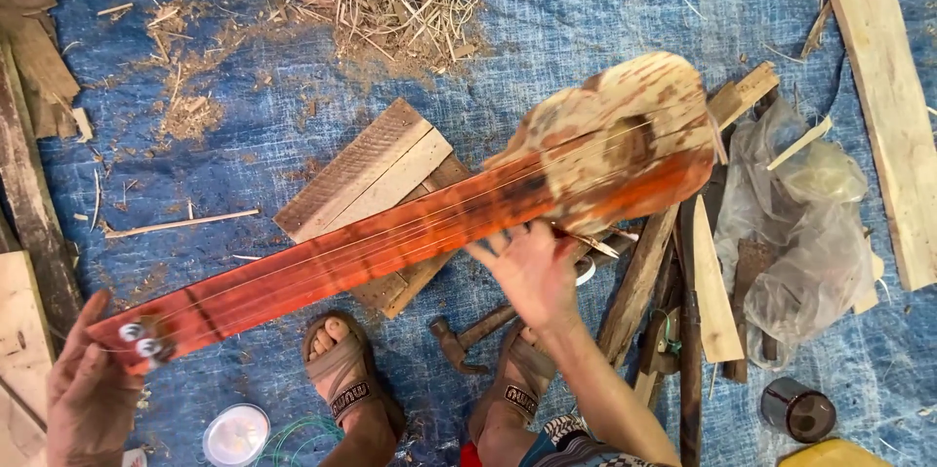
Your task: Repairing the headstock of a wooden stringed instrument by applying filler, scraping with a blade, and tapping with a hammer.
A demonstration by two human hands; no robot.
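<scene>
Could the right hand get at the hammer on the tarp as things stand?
Probably yes. The right hand is at the strings of the wooden instrument, and the hammer lies uncovered on the blue tarp just below it, between the sandalled feet.

bare forearms, brown strap sandals (344,379), patterned shorts (571,450)

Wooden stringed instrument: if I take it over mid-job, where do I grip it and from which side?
Probably the long red neck of the wooden stringed instrument, gripped from beneath: strings run along its top face. The left hand supports the head end; the right hand works near the body.
</scene>
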